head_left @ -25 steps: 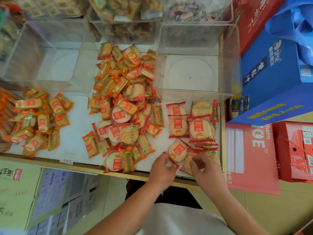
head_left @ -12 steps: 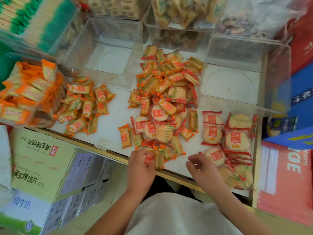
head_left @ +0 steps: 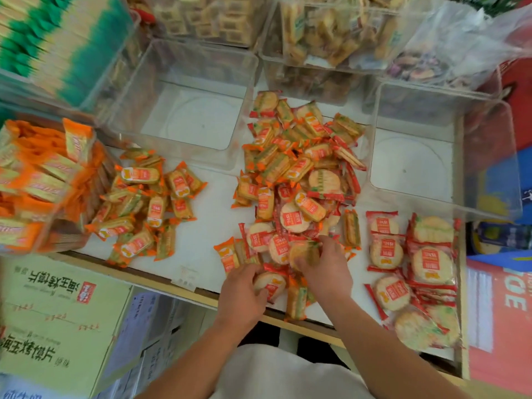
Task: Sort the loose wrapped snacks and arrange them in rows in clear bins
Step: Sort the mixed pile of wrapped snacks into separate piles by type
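A white shelf (head_left: 201, 246) carries the lot, with a green cardboard box (head_left: 57, 321) standing below its front edge on the left. At the far side of the shelf stand two empty clear bins, the left bin (head_left: 195, 119) and the right bin (head_left: 411, 168), and a full bin (head_left: 72, 214) packed with orange-wrapped snacks sits at the left end. The mixed pile (head_left: 299, 168) of orange and red packs fills the gap between the two empty bins and spreads toward the front edge. An orange pile (head_left: 149, 205) lies just beside the full bin, and the red round crackers (head_left: 414, 263) lie grouped in front of the right bin. Both hands work at the near end of the mixed pile. The left hand (head_left: 243, 292) has thumb and fingers curled round a red-wrapped cracker (head_left: 270, 283) near the front edge. The right hand (head_left: 328, 269), just beside it, bends its fingers down round a blurred round pack (head_left: 305, 253) and grips it
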`<state>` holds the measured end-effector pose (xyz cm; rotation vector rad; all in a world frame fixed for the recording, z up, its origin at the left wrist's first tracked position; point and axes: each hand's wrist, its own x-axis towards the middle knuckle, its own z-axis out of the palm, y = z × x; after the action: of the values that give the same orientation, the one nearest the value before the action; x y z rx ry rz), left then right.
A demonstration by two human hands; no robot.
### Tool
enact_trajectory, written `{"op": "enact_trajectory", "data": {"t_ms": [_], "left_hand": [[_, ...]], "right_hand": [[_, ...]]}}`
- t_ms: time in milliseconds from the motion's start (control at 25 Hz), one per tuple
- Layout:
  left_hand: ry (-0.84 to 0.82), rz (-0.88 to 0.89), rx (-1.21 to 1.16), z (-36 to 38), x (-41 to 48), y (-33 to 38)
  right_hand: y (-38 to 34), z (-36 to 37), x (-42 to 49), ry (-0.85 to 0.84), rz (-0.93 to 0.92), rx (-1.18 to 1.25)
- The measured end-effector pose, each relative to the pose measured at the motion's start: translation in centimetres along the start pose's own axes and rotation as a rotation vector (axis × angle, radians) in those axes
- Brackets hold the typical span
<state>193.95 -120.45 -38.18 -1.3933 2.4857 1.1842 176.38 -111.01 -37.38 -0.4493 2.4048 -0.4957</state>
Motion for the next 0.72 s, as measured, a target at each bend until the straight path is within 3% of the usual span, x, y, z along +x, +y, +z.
{"op": "enact_trajectory", "data": {"t_ms": [160, 320, 520, 720], "left_hand": [[-0.028, -0.036, -0.223, -3.7, 1.6, 1.1], [-0.032, -0.115, -0.393, -4.7, 2.4, 3.4], [-0.022, -0.178, -0.225, -0.3, 4.3, 4.7], [0.147, -0.328, -0.389, 2.7, 5.3, 6.7]], "right_hand": [[-0.3, 0.7, -0.2, 0.035, 0.084, 0.263], [0.0, -1.6, -1.2, 0.072, 0.027, 0.416], [4.1, -6.2, -3.8, 0.056, 0.064, 0.680], [8.2, -10.1, -5.2, 0.043, 0.060, 0.749]]}}
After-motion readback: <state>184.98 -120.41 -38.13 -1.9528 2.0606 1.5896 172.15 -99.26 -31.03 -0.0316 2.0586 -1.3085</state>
